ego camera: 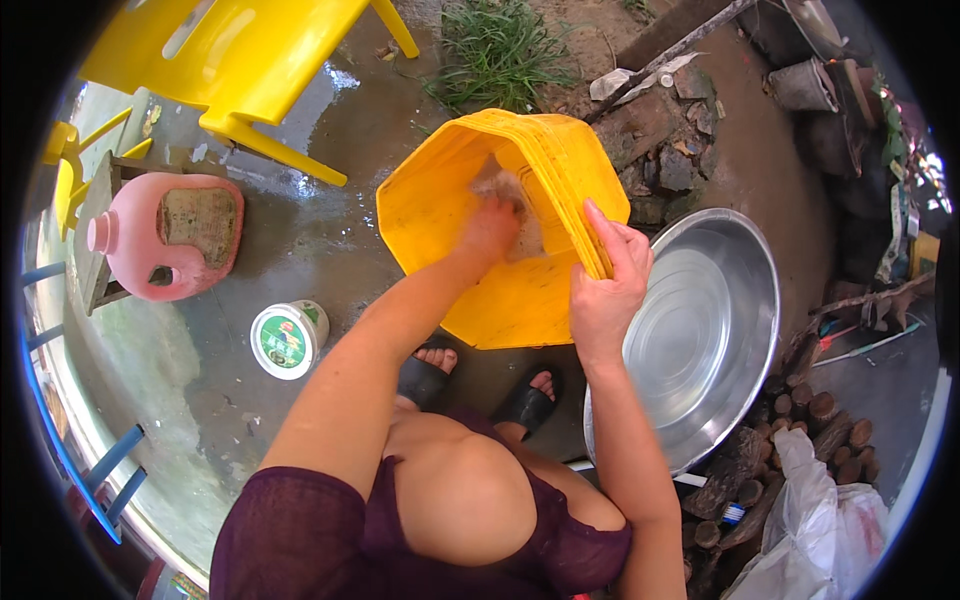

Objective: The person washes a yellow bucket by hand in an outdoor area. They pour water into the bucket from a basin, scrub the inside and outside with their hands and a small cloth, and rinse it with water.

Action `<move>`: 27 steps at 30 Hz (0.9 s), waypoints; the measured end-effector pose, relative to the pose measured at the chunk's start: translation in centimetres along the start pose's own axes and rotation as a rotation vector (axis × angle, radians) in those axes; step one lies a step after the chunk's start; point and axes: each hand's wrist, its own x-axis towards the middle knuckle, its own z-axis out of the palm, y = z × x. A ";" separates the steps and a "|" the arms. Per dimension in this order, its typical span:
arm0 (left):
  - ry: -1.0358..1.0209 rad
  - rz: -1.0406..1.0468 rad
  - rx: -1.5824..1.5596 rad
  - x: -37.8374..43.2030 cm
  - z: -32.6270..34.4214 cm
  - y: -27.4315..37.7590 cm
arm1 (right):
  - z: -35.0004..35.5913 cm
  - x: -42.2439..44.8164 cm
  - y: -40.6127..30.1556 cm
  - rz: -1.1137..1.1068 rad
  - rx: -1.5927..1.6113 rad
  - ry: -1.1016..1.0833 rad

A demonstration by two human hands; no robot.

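A yellow octagonal plastic bucket (465, 300) is tipped on its side, its mouth facing towards me. My right hand (611, 277) grips its rim at the right, the thumb side along the outer wall. Deep inside the bucket is my left hand (491, 225), blurred, by a pale pinkish-brown patch that may be water or a cloth. Whether its fingers hold anything cannot be made out. Right of the bucket lies a wide metal basin (682, 337), partly behind my right forearm.
Left stand a pink plastic jug (139, 225), a white tub with a green lid (283, 341) and a yellow plastic chair (247, 52). Grass (502, 56) grows ahead beside broken bricks (679, 169). Stacked firewood (821, 405) and a white plastic sack (810, 510) lie lower right. The concrete floor (300, 247) is wet.
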 end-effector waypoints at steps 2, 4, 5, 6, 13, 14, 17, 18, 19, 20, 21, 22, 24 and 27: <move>-0.306 -0.114 -0.286 -1.6 -1.8 4.0 | -0.2 0.0 0.5 0.029 0.022 -0.009; -0.457 -0.144 -0.357 -3.1 -3.2 6.1 | -0.3 0.4 1.0 0.032 0.051 -0.010; -0.509 -0.127 -0.339 -3.4 -3.5 6.4 | -0.2 0.5 1.2 0.037 0.079 -0.008; -0.505 -0.135 -0.343 -3.6 -4.3 6.5 | -0.1 0.5 1.3 0.042 0.088 -0.016; -0.382 -0.281 -0.762 -3.2 -9.2 8.7 | -0.7 1.1 1.7 0.048 0.100 -0.040; -0.415 -0.314 -0.640 -2.7 -8.3 8.4 | -0.8 1.2 1.7 0.056 0.110 -0.039; -0.356 -0.116 -0.358 -2.5 -1.5 4.6 | -0.7 0.8 1.1 0.063 0.115 -0.056; -0.262 0.131 -0.191 -1.7 0.1 3.4 | -0.6 0.9 1.1 0.066 0.102 -0.053; -0.260 0.132 -0.200 -0.4 0.3 3.2 | -0.7 0.8 1.1 0.064 0.093 -0.057; -0.297 0.050 -0.094 0.8 0.5 3.0 | -0.6 0.6 1.2 0.060 0.112 -0.047; -0.332 -0.032 0.015 1.5 0.7 3.1 | -0.5 0.6 1.3 0.054 0.134 -0.036; -0.333 -0.027 0.010 1.1 0.7 4.5 | -0.7 0.7 1.6 0.056 0.128 -0.034; -0.190 -0.180 -0.302 -0.9 0.7 6.8 | -0.7 0.8 1.8 0.079 0.147 -0.026; -0.149 -0.233 -0.727 -2.5 1.3 6.5 | -0.3 0.8 1.6 0.102 0.176 -0.004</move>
